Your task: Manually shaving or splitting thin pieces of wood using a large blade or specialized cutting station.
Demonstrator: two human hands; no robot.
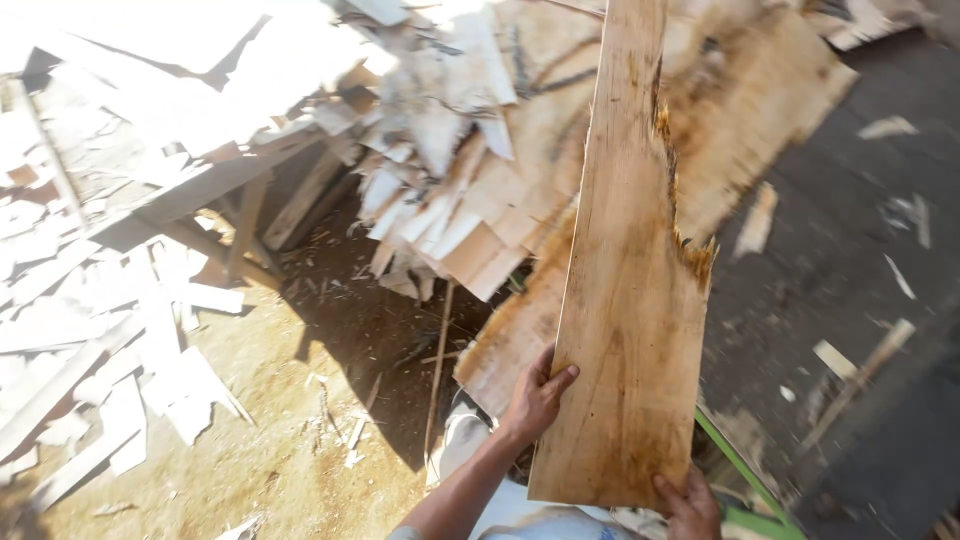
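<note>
A single camera sat on the person's head and looked steeply down and forward over a wooden plank [628,300], which stood close before the lens and filled the frame's middle. Left of the plank lay dirt ground [250,460]; right of it, dark pavement [850,300], blurred, perhaps from head motion. Beyond the plank rose a heap of wood sheets [470,150].

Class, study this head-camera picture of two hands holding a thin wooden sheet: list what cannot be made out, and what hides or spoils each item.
1. Top of the wooden sheet: cut off by the upper edge of the head view.
2. Right hand: its palm and wrist cut off by the bottom edge.
3. Left hand: its fingers hidden behind the sheet.
4. Scrap pile on the left: washed out by sunlight.
5. Dark ground on the right: its scraps are blurred.
</note>
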